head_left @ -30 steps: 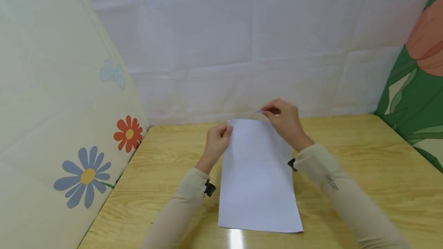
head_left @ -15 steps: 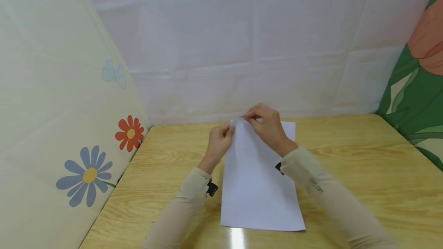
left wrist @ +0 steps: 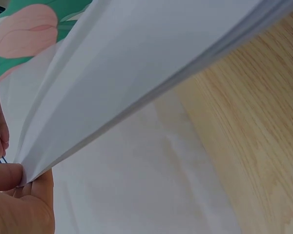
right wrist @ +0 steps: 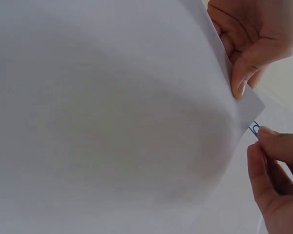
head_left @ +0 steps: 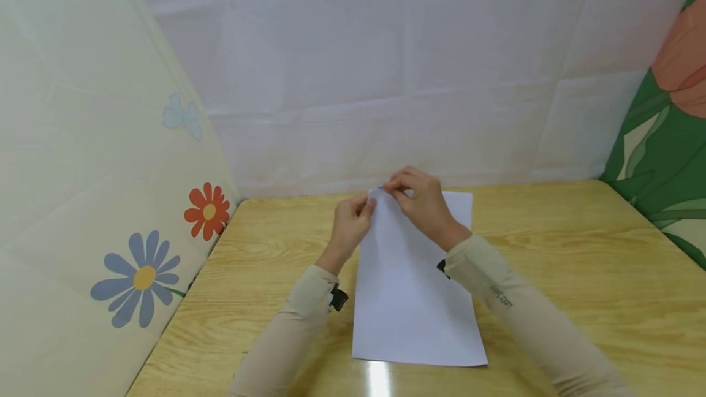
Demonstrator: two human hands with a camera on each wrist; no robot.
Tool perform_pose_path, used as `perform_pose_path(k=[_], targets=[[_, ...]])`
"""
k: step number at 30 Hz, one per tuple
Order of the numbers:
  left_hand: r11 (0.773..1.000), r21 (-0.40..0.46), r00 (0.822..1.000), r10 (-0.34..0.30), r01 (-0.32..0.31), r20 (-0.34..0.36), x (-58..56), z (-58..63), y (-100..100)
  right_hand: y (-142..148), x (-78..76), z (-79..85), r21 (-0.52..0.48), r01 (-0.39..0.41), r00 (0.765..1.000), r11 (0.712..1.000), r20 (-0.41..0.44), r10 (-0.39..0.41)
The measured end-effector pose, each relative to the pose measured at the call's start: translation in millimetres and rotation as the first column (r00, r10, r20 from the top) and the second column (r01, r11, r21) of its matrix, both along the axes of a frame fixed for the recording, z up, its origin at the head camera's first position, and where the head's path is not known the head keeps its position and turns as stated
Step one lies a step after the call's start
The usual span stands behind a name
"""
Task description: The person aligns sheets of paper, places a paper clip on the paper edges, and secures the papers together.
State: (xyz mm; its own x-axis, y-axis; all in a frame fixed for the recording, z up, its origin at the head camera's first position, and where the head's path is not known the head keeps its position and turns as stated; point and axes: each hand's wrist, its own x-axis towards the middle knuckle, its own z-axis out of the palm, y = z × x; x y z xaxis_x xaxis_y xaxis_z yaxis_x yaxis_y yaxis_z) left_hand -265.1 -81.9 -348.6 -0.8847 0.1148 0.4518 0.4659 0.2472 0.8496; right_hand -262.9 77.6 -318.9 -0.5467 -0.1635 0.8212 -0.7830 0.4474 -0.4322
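A stack of white paper sheets (head_left: 416, 299) is held up at its far end, its near edge low over the table. My left hand (head_left: 350, 224) pinches the far left corner, thumb on top and fingers beneath. Several layered edges of the sheets (left wrist: 136, 103) show in the left wrist view. Between thumb and fingertips, my right hand (head_left: 421, 201) pinches a small blue paper clip (right wrist: 254, 128). The clip's end meets the top edge of the paper close to the left hand (right wrist: 259, 36); how far it sits over the sheets is hard to tell.
The wood-grain table (head_left: 573, 262) extends to both sides of the paper. A white cloth backdrop (head_left: 331, 78) hangs behind it. Side panels printed with flowers stand left (head_left: 66, 170) and right (head_left: 667, 158).
My right hand has moved left and slightly down with the paper clip, from beyond the paper's far edge to the corner beside my left hand. The left hand keeps its grip, barely shifted.
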Motion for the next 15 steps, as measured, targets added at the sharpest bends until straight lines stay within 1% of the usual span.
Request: perform_pose_path(k=[3,7,12,15], targets=[[1.0,0.012,0.999,-0.007,0.006,0.033,-0.3,1.2,-0.9,-0.7,1.1,1.5,0.017,-0.009,1.0,1.0,0.002,0.009],[1.0,0.009,0.999,-0.013,0.012,0.032,-1.3,1.4,-1.8,-0.9,1.6,3.5,0.051,-0.017,1.0,0.999,-0.003,0.017],[1.0,-0.003,1.0,-0.013,0.013,0.008,-1.4,0.6,-0.6,0.8,1.3,7.2,0.111,-0.013,1.0,0.994,-0.01,0.014],[1.0,-0.012,1.0,-0.007,0.006,-0.026,-0.9,-0.3,1.0,1.9,0.7,9.6,0.152,-0.009,0.999,0.988,-0.031,0.014]])
